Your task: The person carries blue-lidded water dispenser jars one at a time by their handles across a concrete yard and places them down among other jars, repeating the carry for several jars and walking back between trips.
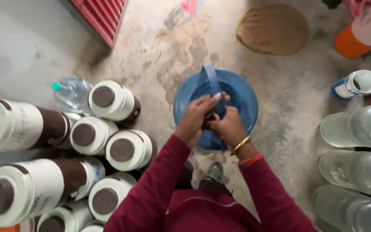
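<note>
Both my hands meet over a round blue plastic bucket (241, 96) on the stained concrete floor (293, 94). My left hand (195, 118) grips its upright blue handle (213, 83); my right hand (228, 126) closes on something small and dark just beside it. I cannot see what the bucket holds. White flasks with brown caps (121, 150) cluster along the floor's left edge; clear water-filled bottles (357, 126) line the right.

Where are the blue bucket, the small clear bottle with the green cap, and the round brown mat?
blue bucket (241, 92): head view, right part of its rim.
small clear bottle (73, 91): head view, middle of its clear body.
round brown mat (272, 29): head view, centre of its top surface.
</note>
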